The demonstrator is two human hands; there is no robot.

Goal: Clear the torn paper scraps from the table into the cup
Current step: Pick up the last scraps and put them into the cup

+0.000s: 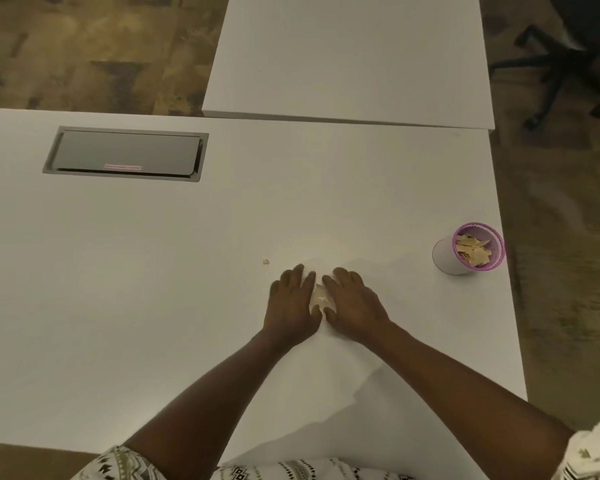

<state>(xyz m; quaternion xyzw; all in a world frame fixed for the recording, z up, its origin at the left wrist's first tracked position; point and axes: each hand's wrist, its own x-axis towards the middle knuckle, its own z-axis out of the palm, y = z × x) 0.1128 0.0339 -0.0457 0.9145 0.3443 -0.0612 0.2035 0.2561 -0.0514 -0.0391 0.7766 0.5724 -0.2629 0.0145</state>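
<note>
A small heap of pale torn paper scraps (320, 296) lies on the white table (153, 271), pressed between my two hands. My left hand (291, 303) lies flat on the table against the heap's left side, fingers straight. My right hand (352, 303) lies flat against its right side. One tiny scrap (266, 261) sits alone, up and left of my left hand. The cup (471, 249), grey with a purple rim, stands near the table's right edge and holds several scraps.
A grey cable hatch (125, 154) is set into the table at the back left. A second white table (350, 57) adjoins at the back. An office chair base (565, 71) stands on the floor at the far right.
</note>
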